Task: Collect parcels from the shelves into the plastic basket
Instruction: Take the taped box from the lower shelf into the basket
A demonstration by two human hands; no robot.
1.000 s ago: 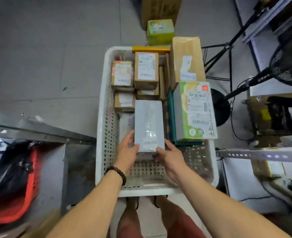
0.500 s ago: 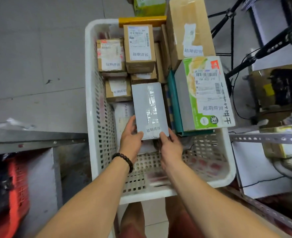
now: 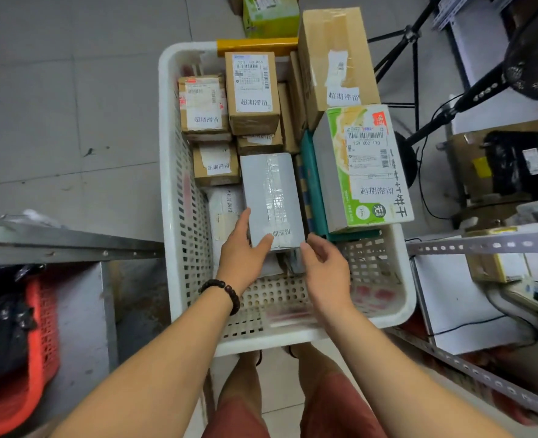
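The grey parcel lies in the middle of the white plastic basket, on top of other parcels. Its near left corner and part of its label hide under a thumb. Something dark sits under its near end, too blurry to tell. Its long side points away from the person. The left hand holds that corner, thumb on top. The right hand is loosely bent just beside the other corner, holding nothing. A green box stands on its right.
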